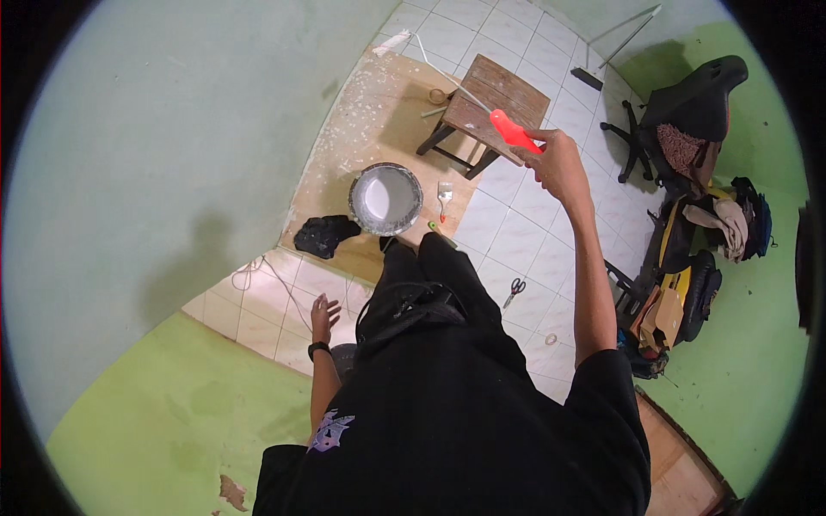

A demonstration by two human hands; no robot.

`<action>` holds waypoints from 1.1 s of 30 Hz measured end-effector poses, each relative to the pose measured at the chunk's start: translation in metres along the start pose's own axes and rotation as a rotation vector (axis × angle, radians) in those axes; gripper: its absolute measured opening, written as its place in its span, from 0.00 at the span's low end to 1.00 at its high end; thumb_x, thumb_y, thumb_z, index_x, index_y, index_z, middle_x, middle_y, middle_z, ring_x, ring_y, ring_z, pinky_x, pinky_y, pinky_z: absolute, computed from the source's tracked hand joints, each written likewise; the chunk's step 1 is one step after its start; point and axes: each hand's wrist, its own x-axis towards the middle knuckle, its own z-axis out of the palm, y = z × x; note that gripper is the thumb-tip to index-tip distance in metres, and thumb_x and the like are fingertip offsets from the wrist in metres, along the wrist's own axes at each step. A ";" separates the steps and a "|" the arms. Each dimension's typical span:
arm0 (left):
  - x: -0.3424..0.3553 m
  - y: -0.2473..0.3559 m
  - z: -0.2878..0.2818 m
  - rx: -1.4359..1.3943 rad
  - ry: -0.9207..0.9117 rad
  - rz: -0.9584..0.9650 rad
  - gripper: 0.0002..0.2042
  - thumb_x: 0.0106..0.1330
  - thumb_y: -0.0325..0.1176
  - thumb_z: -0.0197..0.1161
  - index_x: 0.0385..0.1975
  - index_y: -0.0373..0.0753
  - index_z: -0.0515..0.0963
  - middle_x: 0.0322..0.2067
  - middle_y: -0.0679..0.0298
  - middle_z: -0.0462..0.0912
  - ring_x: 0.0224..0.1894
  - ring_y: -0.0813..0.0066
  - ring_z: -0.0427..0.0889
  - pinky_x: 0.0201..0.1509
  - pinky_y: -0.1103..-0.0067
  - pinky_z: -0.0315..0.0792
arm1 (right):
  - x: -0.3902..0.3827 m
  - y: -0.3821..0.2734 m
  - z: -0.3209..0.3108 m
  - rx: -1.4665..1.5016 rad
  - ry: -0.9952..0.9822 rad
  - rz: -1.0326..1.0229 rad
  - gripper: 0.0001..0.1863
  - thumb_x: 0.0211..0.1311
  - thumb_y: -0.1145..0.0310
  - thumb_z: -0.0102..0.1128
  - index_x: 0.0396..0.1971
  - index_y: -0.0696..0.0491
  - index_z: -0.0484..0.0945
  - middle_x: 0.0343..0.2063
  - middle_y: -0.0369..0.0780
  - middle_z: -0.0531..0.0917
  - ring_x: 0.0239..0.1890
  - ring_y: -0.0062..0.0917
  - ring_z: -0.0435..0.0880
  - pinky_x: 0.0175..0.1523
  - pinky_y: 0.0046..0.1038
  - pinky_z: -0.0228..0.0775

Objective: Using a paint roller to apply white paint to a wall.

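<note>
My right hand [557, 163] is raised and wrapped around the bright red handle of a paint roller [514, 132]. The roller's thin metal rod passes above a wooden stool [503, 90], and its whitish sleeve [392, 43] is up at the foot of the pale wall. Low at my left side hangs my left hand [324, 316], fingers spread and holding nothing, with a dark band on the wrist. Before my feet stands a bucket [385, 199] with whitish paint inside. A flat paintbrush [445, 196] with a red-tipped handle lies to its right.
Paint-spotted brown sheeting [331, 163] covers part of the tiled floor. A black cloth [325, 236] lies left of the bucket. Scissors [514, 291] and a tape roll [551, 339] are on the tiles. At right stand an office chair [688, 112] and piled belongings [680, 301]; a cord [284, 279] trails at left.
</note>
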 end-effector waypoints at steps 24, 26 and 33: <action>-0.048 -0.054 0.172 -0.523 0.345 -0.030 0.23 0.67 0.50 0.48 0.57 0.45 0.62 0.44 0.58 0.78 0.42 0.67 0.79 0.40 0.73 0.72 | 0.182 -0.179 -0.091 -0.194 -0.255 -0.510 0.17 0.52 0.64 0.62 0.32 0.66 0.79 0.20 0.49 0.81 0.20 0.34 0.81 0.26 0.32 0.72; -0.070 -0.049 0.218 -0.529 0.354 0.021 0.24 0.66 0.51 0.48 0.58 0.45 0.63 0.44 0.58 0.78 0.42 0.67 0.79 0.40 0.73 0.72 | 0.233 -0.173 -0.064 -0.269 -0.165 -0.622 0.17 0.50 0.64 0.62 0.31 0.65 0.78 0.27 0.54 0.81 0.29 0.43 0.82 0.35 0.37 0.74; -0.113 -0.083 0.347 -0.230 0.229 -0.072 0.24 0.66 0.48 0.48 0.57 0.40 0.64 0.44 0.57 0.78 0.44 0.68 0.76 0.44 0.71 0.71 | 0.410 -0.123 0.071 -0.247 -0.139 -0.779 0.14 0.48 0.68 0.63 0.18 0.66 0.76 0.11 0.45 0.77 0.13 0.31 0.79 0.19 0.29 0.71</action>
